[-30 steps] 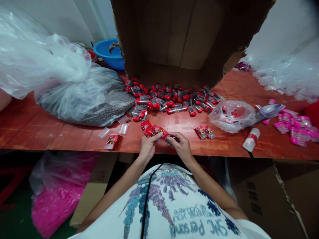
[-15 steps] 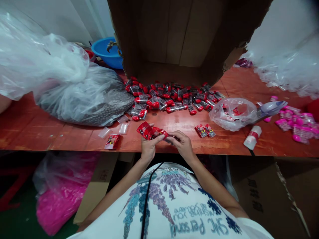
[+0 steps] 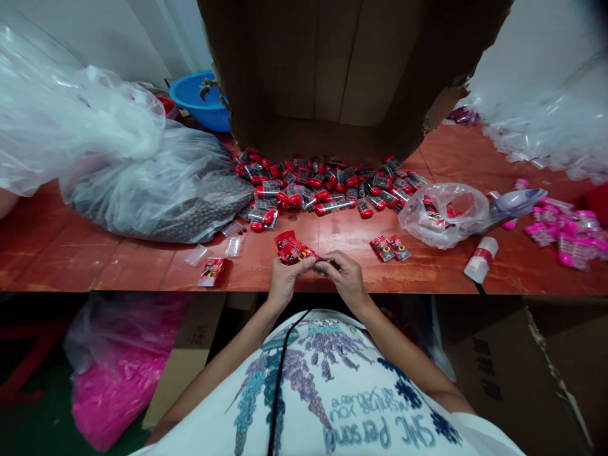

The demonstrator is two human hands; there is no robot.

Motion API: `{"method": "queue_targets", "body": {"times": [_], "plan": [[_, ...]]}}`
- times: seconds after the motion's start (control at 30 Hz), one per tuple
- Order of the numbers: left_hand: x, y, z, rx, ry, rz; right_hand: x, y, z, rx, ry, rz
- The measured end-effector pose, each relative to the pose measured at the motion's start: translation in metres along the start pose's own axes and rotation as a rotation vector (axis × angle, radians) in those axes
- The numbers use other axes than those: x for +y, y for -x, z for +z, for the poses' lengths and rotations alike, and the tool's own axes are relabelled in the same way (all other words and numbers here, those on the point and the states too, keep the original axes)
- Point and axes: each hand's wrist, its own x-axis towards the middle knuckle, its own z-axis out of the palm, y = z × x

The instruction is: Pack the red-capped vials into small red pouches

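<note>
My left hand (image 3: 284, 278) is closed on red printed packets (image 3: 295, 251), held just above the table's front edge. At their right end, my right hand (image 3: 349, 278) pinches the edge, its thumb and fingers pressed together. Something dark shows under the right fingertips, too small to make out. To the left lies a small stack of red packets (image 3: 212, 272), close to two clear little bags (image 3: 232, 247). Two red-and-grey packets (image 3: 389, 247) rest to the right. Beyond my hands spreads a heap of clear tubes with red caps (image 3: 332, 206), dark beads inside.
A large cardboard box (image 3: 351, 63) lies open behind the tubes. On the left slumps a clear sack of dark beads (image 3: 190, 202), with a blue basin (image 3: 204, 114) behind. Rightward are a plastic bag (image 3: 444, 215), a white roll (image 3: 481, 259) and pink-capped tubes (image 3: 570, 234).
The packets in my left hand, fanned apart before, now overlap more closely and sit tilted differently. My right hand keeps its pinch at their right end. The view has shifted slightly.
</note>
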Motion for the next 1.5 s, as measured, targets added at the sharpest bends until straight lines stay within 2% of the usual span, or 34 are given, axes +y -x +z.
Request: {"method": "queue_targets", "body": {"times": [0.2,0.3,0.4,0.47,0.63,0.7,0.8,0.9,1.0,1.17,1.33,1.43,1.5], "plan": [[0.002,-0.006,-0.005,-0.071,-0.11,-0.048,0.002,0.001,-0.003,-0.003,0.064,-0.05],[0.0,-0.008,-0.004,-0.086,-0.031,-0.044,0.005,0.0,-0.006,0.009,0.027,0.021],[-0.001,-0.008,-0.004,-0.028,0.034,0.016,0.008,-0.002,-0.008,-0.076,-0.03,0.088],[-0.001,-0.008,-0.004,-0.001,0.05,0.029,0.01,-0.002,-0.007,-0.075,-0.112,0.143],[0.001,-0.007,-0.003,-0.087,0.039,-0.028,0.013,-0.001,0.002,-0.025,-0.433,0.354],[0.002,-0.007,-0.003,-0.076,0.031,-0.027,0.012,0.0,0.003,-0.008,-0.407,0.323],[0.002,-0.006,-0.003,-0.052,-0.008,-0.027,0.01,0.001,0.001,-0.016,-0.24,0.163],[0.002,-0.004,-0.001,-0.132,-0.051,-0.114,0.008,0.0,-0.001,-0.048,-0.18,0.109],[0.003,-0.004,0.0,-0.176,-0.067,-0.167,0.009,-0.003,-0.003,-0.048,-0.253,0.153],[0.0,-0.009,-0.002,-0.129,-0.039,-0.089,0.012,-0.006,-0.007,-0.015,-0.34,0.254],[-0.009,-0.007,0.004,-0.14,0.019,-0.137,0.011,-0.008,-0.007,0.058,-0.382,0.383],[-0.011,-0.007,0.007,-0.149,0.086,-0.209,0.018,-0.007,-0.021,0.082,-0.35,0.409],[-0.011,-0.009,0.005,-0.115,0.125,-0.261,0.028,-0.005,-0.042,0.164,-0.275,0.42]]}}
